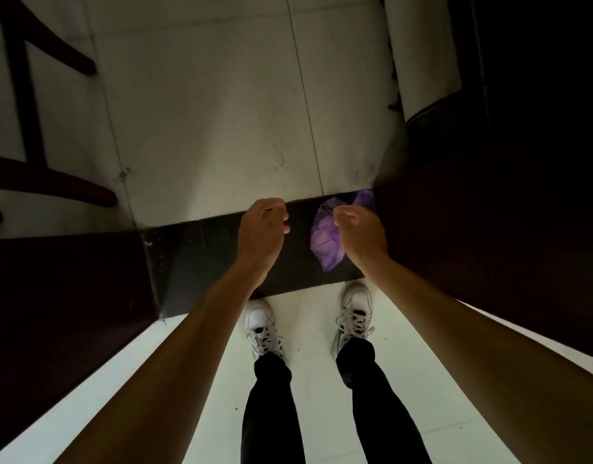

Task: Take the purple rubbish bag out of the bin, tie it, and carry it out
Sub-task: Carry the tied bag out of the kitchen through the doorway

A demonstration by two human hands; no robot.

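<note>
Dark stone threshold strip (214, 252): crosswise on the pale tiled floor (204, 112), between two dark wooden door-frame posts, left (64, 296) and right (489, 246). Crumpled purple plastic rubbish bag (325, 242): on the strip's right end, beside the right post. White laced trainers (261, 324): just behind the strip. Left hand (263, 229), right hand (358, 229): above the strip, apart, the right over the bag. Dark wooden chair legs (37, 128): far left, beyond the strip.

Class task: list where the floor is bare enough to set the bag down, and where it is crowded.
Bare: pale tiles beyond the dark threshold, between the chair legs and dark doorway. Crowded: the threshold's right end, where the purple bag sits by the right hand.
</note>
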